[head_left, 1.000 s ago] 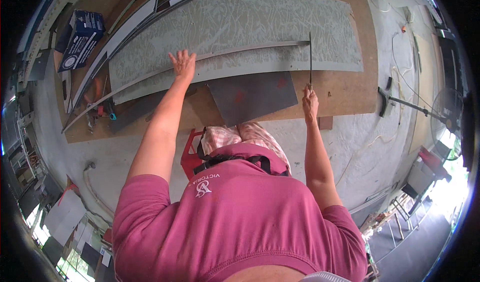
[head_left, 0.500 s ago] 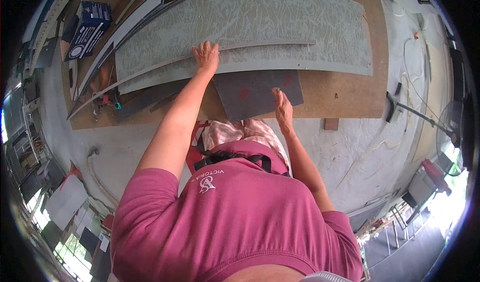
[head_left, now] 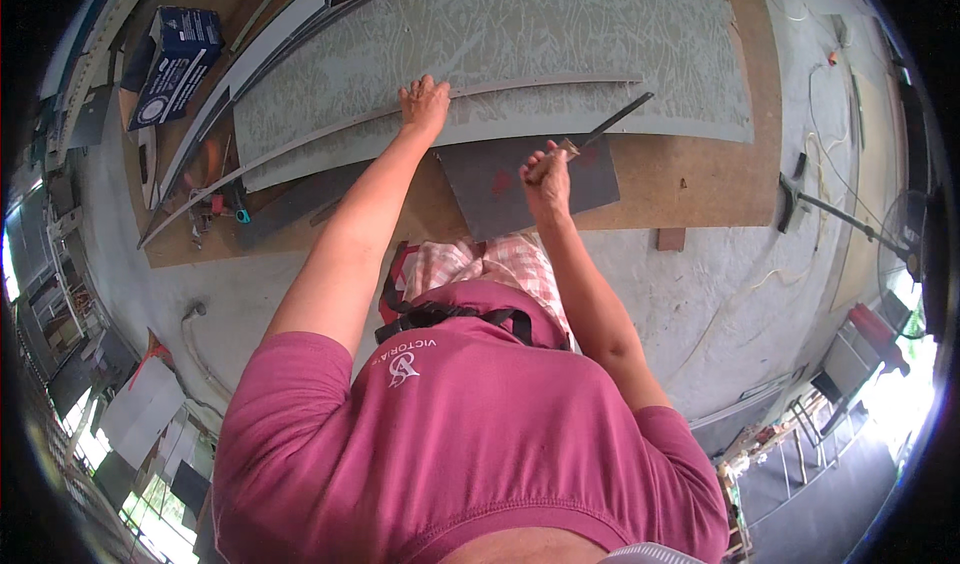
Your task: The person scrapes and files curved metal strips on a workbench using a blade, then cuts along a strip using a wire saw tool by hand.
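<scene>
My left hand is closed over a long, thin grey strip, its fingers curled at the strip's far side. That strip runs from the table's lower left corner across a pale green patterned panel. To the right, my right hand grips the wooden handle of a dark, narrow file. The file's blade points up and to the right, over the panel's near edge and short of the strip's right end. Under my right hand lies a dark grey board with reddish smudges.
A blue box stands at the table's left end. Beside it lie long metal profiles and a small red and teal tool. A fan is at the right, beyond the brown tabletop.
My right hand has turned and moved slightly left and up, and the file's blade now shows clearly. My left hand has shifted a little right along with the strip.
</scene>
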A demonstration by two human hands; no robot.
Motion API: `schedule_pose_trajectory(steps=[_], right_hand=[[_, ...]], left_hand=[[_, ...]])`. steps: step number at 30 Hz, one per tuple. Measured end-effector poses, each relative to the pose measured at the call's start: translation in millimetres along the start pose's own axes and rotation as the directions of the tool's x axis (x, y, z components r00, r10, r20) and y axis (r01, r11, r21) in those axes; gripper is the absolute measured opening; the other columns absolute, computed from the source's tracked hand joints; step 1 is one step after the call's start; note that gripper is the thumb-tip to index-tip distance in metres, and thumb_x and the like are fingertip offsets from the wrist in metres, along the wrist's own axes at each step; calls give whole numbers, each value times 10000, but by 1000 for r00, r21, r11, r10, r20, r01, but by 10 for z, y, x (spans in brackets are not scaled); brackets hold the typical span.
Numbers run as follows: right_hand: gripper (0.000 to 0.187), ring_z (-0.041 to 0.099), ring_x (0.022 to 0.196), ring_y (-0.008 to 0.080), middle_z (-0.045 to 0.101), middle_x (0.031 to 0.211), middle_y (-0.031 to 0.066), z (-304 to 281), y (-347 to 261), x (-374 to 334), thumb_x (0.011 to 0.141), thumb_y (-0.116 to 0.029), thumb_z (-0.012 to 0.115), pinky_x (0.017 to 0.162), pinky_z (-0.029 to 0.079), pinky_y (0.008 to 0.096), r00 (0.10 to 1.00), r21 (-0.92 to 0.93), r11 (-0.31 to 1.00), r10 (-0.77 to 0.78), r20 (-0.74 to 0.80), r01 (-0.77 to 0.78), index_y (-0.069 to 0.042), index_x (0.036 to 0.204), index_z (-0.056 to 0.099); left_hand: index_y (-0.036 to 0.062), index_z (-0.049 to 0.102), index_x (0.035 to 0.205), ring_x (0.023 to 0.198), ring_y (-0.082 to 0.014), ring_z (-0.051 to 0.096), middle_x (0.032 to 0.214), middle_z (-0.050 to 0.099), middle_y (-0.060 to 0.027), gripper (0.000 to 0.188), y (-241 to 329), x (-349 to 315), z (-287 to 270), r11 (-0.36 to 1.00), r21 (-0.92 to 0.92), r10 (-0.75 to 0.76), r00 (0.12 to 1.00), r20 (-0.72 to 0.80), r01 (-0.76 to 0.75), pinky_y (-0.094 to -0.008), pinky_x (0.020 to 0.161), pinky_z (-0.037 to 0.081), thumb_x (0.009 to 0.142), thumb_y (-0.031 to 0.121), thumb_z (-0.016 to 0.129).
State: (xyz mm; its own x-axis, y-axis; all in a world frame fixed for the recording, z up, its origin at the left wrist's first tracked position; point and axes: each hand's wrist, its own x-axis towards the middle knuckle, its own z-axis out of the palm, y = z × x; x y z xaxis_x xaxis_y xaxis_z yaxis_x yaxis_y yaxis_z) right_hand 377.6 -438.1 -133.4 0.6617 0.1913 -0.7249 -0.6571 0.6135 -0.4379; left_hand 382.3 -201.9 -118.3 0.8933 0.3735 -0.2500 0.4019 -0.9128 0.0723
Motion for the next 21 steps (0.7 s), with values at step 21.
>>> schedule_pose_trajectory(steps=[21], right_hand=[[255,542,581,221,522,707,112,1015,527,765,852,-263,505,497,488,331,991,-345,935,42,-126,-84,-13,864,456]], left_hand=[[140,375,1244,1128,-339,343,1254,346,-159,515,-851,-618,219,993,-121,-8,996,-89,-3,-511,926,277,768,184,568]])
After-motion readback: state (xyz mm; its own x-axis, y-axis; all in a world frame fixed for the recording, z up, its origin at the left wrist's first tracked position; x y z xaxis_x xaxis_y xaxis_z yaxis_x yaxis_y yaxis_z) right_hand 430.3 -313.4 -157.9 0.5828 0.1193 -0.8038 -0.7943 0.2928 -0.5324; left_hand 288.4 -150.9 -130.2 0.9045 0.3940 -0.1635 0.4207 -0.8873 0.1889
